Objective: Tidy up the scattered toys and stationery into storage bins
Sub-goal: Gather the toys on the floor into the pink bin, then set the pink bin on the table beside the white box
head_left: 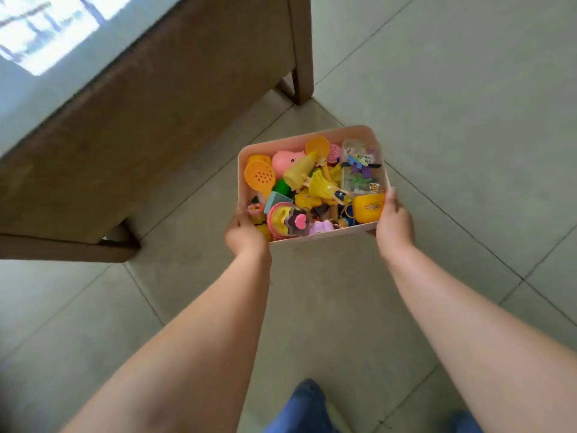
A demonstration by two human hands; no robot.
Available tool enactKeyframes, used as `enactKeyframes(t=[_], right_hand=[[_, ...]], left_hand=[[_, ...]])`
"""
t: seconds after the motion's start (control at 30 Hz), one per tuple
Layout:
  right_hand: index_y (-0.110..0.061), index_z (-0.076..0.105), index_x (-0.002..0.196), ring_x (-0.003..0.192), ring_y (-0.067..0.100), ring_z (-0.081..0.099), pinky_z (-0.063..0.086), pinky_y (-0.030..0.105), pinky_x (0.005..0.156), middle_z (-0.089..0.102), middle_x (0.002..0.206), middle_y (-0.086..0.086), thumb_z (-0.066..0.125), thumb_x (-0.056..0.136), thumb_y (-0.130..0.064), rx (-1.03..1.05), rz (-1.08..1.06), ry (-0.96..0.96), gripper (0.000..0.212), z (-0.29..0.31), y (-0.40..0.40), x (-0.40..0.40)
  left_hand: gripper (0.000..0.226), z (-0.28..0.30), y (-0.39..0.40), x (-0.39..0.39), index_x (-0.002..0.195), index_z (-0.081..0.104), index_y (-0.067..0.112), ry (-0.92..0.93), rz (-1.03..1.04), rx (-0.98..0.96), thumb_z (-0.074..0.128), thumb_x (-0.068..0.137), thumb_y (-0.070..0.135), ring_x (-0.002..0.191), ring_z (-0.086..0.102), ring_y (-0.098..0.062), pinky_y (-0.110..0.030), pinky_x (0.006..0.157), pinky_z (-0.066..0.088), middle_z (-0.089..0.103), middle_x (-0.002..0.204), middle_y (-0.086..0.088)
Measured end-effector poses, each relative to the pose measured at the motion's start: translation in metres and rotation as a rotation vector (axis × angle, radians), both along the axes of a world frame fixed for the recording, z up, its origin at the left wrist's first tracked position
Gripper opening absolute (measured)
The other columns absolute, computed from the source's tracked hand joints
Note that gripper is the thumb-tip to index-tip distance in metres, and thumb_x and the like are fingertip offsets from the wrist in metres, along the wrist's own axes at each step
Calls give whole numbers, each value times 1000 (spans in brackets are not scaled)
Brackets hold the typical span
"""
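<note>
A pale pink storage bin (349,131) is held up over the floor in front of me. It is full of small plastic toys: a pink pig (285,159), an orange strainer (259,176), a yellow cup (368,207), a clear box of small bricks (361,167) and several more. My left hand (245,234) grips the bin's near left corner. On the near right corner, my right hand (394,223) holds the rim with the thumb over the edge.
A brown table (150,126) with a glossy top stands at the left; one leg (301,51) comes down just beyond the bin. Grey floor tiles (468,120) spread to the right and below. My blue trouser legs (304,407) show at the bottom.
</note>
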State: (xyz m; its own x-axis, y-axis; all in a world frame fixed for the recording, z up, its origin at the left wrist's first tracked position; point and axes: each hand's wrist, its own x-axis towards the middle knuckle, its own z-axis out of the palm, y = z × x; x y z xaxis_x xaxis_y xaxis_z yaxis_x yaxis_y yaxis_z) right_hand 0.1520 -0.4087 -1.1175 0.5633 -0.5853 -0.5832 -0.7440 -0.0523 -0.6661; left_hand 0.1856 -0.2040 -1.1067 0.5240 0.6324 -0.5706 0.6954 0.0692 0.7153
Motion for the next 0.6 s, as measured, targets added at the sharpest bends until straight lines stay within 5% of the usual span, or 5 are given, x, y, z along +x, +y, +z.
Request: enactKeyframes(t=[0.17, 0.33, 0.43, 0.6], right_hand=[[-12, 58, 93, 61, 17, 51, 32, 24, 51, 54, 71, 1, 19, 99, -57, -79, -6, -12, 59, 116, 2, 23], [-7, 61, 90, 71, 25, 56, 34, 26, 53, 59, 78, 8, 21, 99, -57, -212, -34, -96, 64, 212, 1, 67], [-11, 62, 92, 77, 26, 55, 34, 28, 62, 60, 85, 9, 24, 102, -49, -222, -2, -159, 54, 251, -4, 100], [-8, 66, 100, 85, 29, 61, 38, 27, 68, 66, 92, 13, 25, 102, -47, -215, 59, -231, 57, 286, -21, 180]], left_hand=[[42, 114, -3, 15, 110, 70, 15, -24, 51, 1, 42, 99, 44, 80, 58, -18, -26, 73, 46, 68, 91, -3], [40, 217, -8, 41, 111, 68, 18, -45, 80, 6, 39, 101, 42, 84, 61, -18, -28, 76, 48, 69, 95, -1], [39, 251, -14, 63, 110, 68, 22, -56, 127, 10, 40, 99, 46, 88, 65, -20, -37, 85, 54, 71, 97, -1], [42, 293, -34, 124, 119, 64, 23, -66, 193, -6, 38, 98, 48, 89, 65, -19, -36, 81, 54, 69, 103, 1]])
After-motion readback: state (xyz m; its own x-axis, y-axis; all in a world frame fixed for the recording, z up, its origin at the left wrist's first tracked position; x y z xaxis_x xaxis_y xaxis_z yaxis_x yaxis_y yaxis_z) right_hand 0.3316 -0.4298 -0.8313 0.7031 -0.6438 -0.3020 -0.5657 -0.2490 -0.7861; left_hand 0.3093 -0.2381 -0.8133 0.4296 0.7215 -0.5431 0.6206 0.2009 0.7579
